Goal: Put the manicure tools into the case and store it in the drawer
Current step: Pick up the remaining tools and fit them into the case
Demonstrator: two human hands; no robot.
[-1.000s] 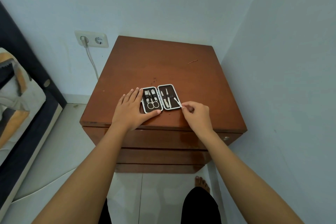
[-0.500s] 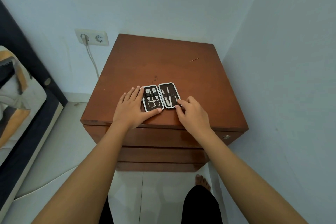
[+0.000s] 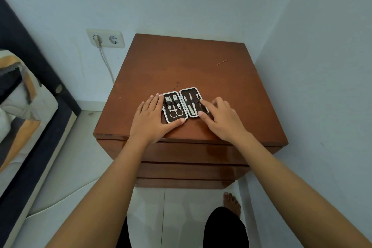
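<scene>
A small manicure case (image 3: 182, 104) lies open and flat near the front of the brown wooden nightstand (image 3: 193, 70). Its left half holds clippers and small scissors (image 3: 175, 112) under black straps. Its right half holds thin metal tools (image 3: 191, 104). My left hand (image 3: 154, 119) lies flat against the case's left edge, thumb along its front rim. My right hand (image 3: 219, 117) rests with fingers spread on the case's right half, index finger and thumb pressing on the tools there. The drawer fronts (image 3: 189, 153) below the top are shut.
A wall socket (image 3: 105, 38) with a plugged white cable sits left of the nightstand. A bed with a dark frame (image 3: 40, 127) stands at the left. The wall is close on the right. My bare foot (image 3: 232, 203) is on the tiled floor below.
My right hand, which pinched a thin tool at the case's right edge, has laid it in the right half and now presses on it with spread fingers. My left hand stayed put.
</scene>
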